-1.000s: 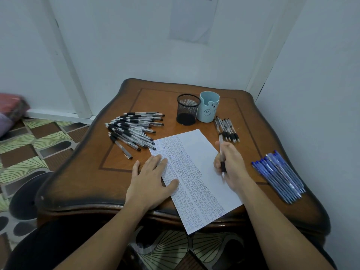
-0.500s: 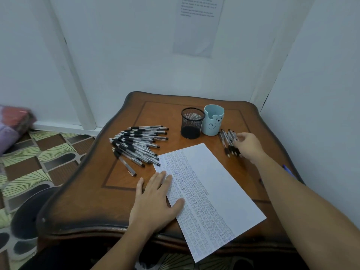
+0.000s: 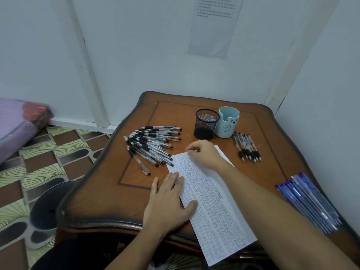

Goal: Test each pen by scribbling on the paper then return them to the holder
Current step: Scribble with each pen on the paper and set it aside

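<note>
Currently the right hand (image 3: 202,154) hangs over the far end of the paper (image 3: 210,201), just beside the fanned pile of black pens (image 3: 150,145) on the left. Its fingers (image 3: 190,151) are loosely curled and blurred, and no pen shows among them. The left hand (image 3: 169,199) lies flat with fingers straight, pressing the paper's left edge to the bench (image 3: 109,191).

The likeliest slip is at the pile. The pens lie tight and overlapping, so picking one out could nudge its neighbours, and a round barrel near that curved left edge might roll to the floor.

A second risk is mixing. A small row of black pens (image 3: 246,147) lies to the right of the bear cup (image 3: 228,121), apart from the pile. Dropping a pen in the wrong group would blur which pens have been tried.

The paper overhangs the near edge, so it may slide or tip off if the left hand lifts. The right forearm crosses the sheet and could smear fresh scribbles.

The black mesh holder (image 3: 206,123) looks empty. The blue pens (image 3: 309,203) lie by the right edge, near enough for an elbow to catch.
</note>
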{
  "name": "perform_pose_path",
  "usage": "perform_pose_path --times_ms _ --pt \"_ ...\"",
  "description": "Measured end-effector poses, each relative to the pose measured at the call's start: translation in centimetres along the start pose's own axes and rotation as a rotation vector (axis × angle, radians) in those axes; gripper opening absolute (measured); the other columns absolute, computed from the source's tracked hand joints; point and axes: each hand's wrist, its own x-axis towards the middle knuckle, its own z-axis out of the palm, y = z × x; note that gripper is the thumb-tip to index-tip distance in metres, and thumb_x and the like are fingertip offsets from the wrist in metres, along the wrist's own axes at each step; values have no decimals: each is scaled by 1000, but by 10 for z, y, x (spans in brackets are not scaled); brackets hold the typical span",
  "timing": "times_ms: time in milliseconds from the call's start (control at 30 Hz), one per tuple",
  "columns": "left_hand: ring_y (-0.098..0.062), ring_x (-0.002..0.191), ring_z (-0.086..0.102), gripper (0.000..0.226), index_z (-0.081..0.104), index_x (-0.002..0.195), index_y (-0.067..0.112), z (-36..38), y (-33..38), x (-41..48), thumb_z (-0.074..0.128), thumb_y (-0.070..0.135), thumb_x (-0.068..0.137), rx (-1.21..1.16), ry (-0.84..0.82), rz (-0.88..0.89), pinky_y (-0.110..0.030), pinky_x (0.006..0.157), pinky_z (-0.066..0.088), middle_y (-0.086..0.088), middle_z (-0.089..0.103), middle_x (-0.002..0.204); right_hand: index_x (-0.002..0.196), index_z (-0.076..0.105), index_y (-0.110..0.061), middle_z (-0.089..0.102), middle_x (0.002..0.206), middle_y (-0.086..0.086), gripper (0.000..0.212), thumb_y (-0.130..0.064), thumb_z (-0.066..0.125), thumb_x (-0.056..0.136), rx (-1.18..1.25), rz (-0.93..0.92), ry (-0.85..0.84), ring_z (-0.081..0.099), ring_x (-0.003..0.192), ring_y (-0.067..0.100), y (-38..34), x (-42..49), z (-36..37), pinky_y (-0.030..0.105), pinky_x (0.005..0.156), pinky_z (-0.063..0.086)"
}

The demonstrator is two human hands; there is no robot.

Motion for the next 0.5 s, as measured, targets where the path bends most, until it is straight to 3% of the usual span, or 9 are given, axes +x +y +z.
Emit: perform_pose_path --times_ms 200,367,500 --pt "-7 148 -1 91 22 153 22 2 -3 2 26 73 78 -17 14 3 -35 118 -13 6 12 162 109 75 -11 71 110 1 21 -24 65 95 8 -14 -92 62 97 13 -33 23 38 30 87 51" --pt "-7 148 3 95 23 153 21 4 -5 4 25 75 75 -19 22 -4 -33 117 -12 6 13 162 92 73 -8 69 88 -1 14 -18 64 95 7 18 -66 61 84 14 -32 26 42 31 73 50" --pt "-7 148 3 101 23 153 21 4 -5 5 19 77 70 -7 9 -16 -34 118 -11 6 12 162 96 62 -16 63 92 -3 9 -20 55 100 140 60 21 59 84 12 -26 20 27 25 68 46"
